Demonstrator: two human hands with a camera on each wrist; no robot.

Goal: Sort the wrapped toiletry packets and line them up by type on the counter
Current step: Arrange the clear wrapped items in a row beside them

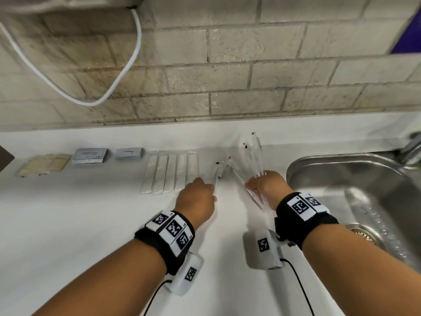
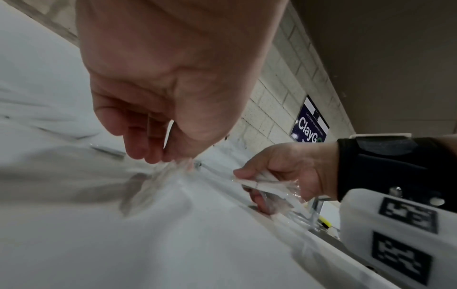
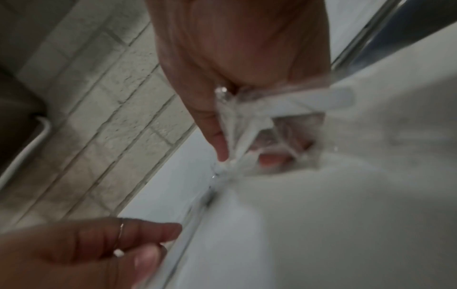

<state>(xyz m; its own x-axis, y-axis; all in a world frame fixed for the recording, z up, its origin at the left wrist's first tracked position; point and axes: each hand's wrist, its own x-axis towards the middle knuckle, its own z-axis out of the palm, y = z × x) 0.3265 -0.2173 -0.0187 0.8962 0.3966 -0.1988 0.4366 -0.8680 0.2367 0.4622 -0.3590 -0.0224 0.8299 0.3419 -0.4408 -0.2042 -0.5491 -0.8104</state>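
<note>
On the white counter (image 1: 91, 224) my left hand (image 1: 213, 190) pinches the near end of one clear-wrapped slim packet (image 1: 217, 176), which lies just right of a row of several white comb packets (image 1: 170, 174). In the left wrist view the left hand (image 2: 168, 156) has its fingertips closed on the crinkled wrapper (image 2: 178, 166). My right hand (image 1: 252, 185) grips a fanned bunch of clear packets (image 1: 254, 156) with dark tips, standing up off the counter. The right wrist view shows the right hand (image 3: 242, 154) curled round that bunch (image 3: 247, 121).
Further left lie a small grey-blue packet (image 1: 129, 153), a larger grey-blue packet (image 1: 91, 156) and beige packets (image 1: 43, 164). A steel sink (image 1: 341, 174) with a tap (image 1: 412, 144) is close on the right. A white cable (image 1: 91, 99) hangs on the brick wall.
</note>
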